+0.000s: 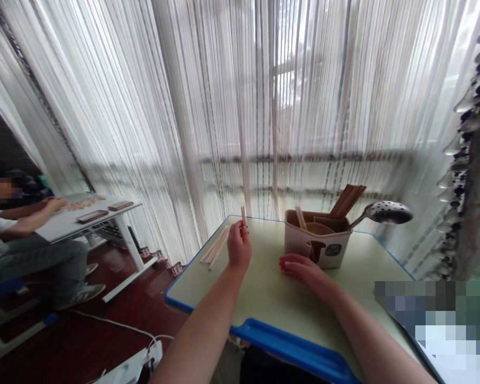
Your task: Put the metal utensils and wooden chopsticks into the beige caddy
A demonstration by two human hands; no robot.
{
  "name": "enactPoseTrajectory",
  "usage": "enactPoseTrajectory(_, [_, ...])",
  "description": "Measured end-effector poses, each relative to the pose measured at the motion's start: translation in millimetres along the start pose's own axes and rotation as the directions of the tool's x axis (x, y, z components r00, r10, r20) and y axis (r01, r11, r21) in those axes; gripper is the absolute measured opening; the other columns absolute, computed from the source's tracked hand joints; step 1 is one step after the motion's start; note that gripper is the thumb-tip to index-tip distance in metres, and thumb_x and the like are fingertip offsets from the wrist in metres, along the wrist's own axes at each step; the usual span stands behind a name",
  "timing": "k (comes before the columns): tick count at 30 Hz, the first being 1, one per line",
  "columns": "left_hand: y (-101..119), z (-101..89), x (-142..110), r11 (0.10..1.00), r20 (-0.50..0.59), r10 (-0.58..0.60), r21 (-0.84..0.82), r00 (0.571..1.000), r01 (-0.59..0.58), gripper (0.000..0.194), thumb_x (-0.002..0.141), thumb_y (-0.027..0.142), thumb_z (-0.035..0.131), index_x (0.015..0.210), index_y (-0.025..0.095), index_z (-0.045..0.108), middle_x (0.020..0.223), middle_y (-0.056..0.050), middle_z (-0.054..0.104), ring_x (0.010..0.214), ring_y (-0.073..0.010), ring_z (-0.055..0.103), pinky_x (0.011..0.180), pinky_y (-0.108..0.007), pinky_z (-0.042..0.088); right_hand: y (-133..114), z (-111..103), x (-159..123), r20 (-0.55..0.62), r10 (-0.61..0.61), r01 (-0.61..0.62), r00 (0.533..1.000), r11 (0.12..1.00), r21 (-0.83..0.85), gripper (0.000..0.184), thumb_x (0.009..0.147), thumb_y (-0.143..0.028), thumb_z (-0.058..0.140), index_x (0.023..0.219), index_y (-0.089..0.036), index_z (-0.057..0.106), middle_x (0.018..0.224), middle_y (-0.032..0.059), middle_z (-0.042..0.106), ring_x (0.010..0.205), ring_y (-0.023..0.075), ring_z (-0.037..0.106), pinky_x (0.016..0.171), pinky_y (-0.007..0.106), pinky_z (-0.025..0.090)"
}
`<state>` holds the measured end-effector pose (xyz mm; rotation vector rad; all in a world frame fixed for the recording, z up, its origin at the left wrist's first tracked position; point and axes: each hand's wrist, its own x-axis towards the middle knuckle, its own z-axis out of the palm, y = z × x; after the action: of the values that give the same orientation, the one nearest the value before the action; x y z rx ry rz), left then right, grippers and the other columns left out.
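Note:
My left hand is closed around a few light wooden chopsticks, held upright with their tips showing above the fingers. Just left of it, a loose bunch of pale chopsticks lies on the table. My right hand is open with fingers stretched out, at the front left of a utensil holder, and seems to hold nothing. Brown chopsticks stand in the holder's back compartment, and light ones lean at its left. A slotted spoon sticks out to the right.
A blue rim with a pencil groove runs along the table's front edge. Sheer curtains hang behind. At left, a person sits at another table with small pieces and trays on it. A white cable crosses the floor.

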<state>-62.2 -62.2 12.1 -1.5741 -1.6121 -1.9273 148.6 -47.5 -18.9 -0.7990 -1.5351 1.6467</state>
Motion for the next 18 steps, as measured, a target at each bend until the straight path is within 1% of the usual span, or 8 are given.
enactPoseTrajectory(6, [1.7, -0.1, 1.1, 0.997, -0.001, -0.07, -0.024, 0.998, 0.07, 0.022, 0.087, 0.033, 0.043, 0.098, 0.017, 0.053, 0.091, -0.008, 0.062, 0.074, -0.0149, 0.061, 0.068, -0.028, 0.048, -2.2, 2.1, -0.3, -0.005, 0.004, -0.004, 1.0, 1.0, 0.005, 0.024, 0.067, -0.029, 0.068, 0.088, -0.017, 0.069, 0.088, 0.007, 0.069, 0.085, 0.0184, 0.062, 0.084, 0.033, 0.047])
enactPoseTrajectory(9, [0.9, 1.3, 2.4, 0.983, 0.014, -0.141, -0.115, 0.99, 0.142, 0.024, 0.086, 0.036, 0.047, 0.097, 0.016, 0.054, 0.09, -0.008, 0.064, 0.07, -0.0144, 0.063, 0.066, -0.028, 0.049, -4.8, 3.8, -1.4, -0.023, 0.02, -0.019, 1.0, 1.0, 0.007, 0.023, 0.067, -0.028, 0.069, 0.086, -0.017, 0.069, 0.087, 0.0069, 0.069, 0.084, 0.0183, 0.063, 0.084, 0.033, 0.048])
enactPoseTrajectory(11, [0.4, 2.3, 4.1, 0.949, 0.041, -0.217, -0.226, 0.975, 0.221, 0.026, 0.084, 0.037, 0.049, 0.099, 0.016, 0.053, 0.091, -0.009, 0.065, 0.068, -0.0144, 0.064, 0.064, -0.028, 0.05, -5.3, 4.0, -1.7, -0.032, 0.024, -0.024, 0.999, 1.0, 0.004, 0.022, 0.067, -0.027, 0.069, 0.086, -0.017, 0.069, 0.087, 0.0069, 0.069, 0.083, 0.0179, 0.063, 0.084, 0.033, 0.048])
enactPoseTrajectory(14, [-0.2, 3.2, 7.3, 0.858, 0.105, -0.342, -0.37, 0.934, 0.356, 0.031, 0.081, 0.038, 0.052, 0.1, 0.013, 0.052, 0.091, -0.01, 0.066, 0.066, -0.0147, 0.065, 0.058, -0.027, 0.052, -3.8, 3.1, -1.1, -0.029, 0.02, -0.02, 0.999, 1.0, 0.005, 0.022, 0.067, -0.027, 0.069, 0.087, -0.017, 0.069, 0.088, 0.0071, 0.069, 0.083, 0.0176, 0.063, 0.084, 0.033, 0.048])
enactPoseTrajectory(16, [-0.5, 3.4, 9.1, 0.809, 0.139, -0.395, -0.417, 0.908, 0.415, 0.031, 0.08, 0.037, 0.053, 0.1, 0.012, 0.053, 0.091, -0.012, 0.066, 0.065, -0.0144, 0.065, 0.057, -0.026, 0.052, -2.6, 2.2, -0.6, -0.019, 0.016, -0.016, 1.0, 1.0, 0.007, 0.023, 0.068, -0.027, 0.068, 0.088, -0.017, 0.069, 0.088, 0.0075, 0.069, 0.084, 0.018, 0.063, 0.085, 0.033, 0.048])
enactPoseTrajectory(18, [-0.9, 3.4, 10.0, 0.781, 0.154, -0.42, -0.44, 0.894, 0.443, 0.031, 0.08, 0.036, 0.054, 0.099, 0.012, 0.053, 0.092, -0.012, 0.066, 0.065, -0.0137, 0.065, 0.057, -0.026, 0.053, -1.9, 1.5, -0.3, -0.015, 0.019, -0.019, 1.0, 1.0, 0.004, 0.023, 0.068, -0.027, 0.068, 0.089, -0.016, 0.069, 0.088, 0.008, 0.068, 0.085, 0.0184, 0.062, 0.086, 0.033, 0.048])
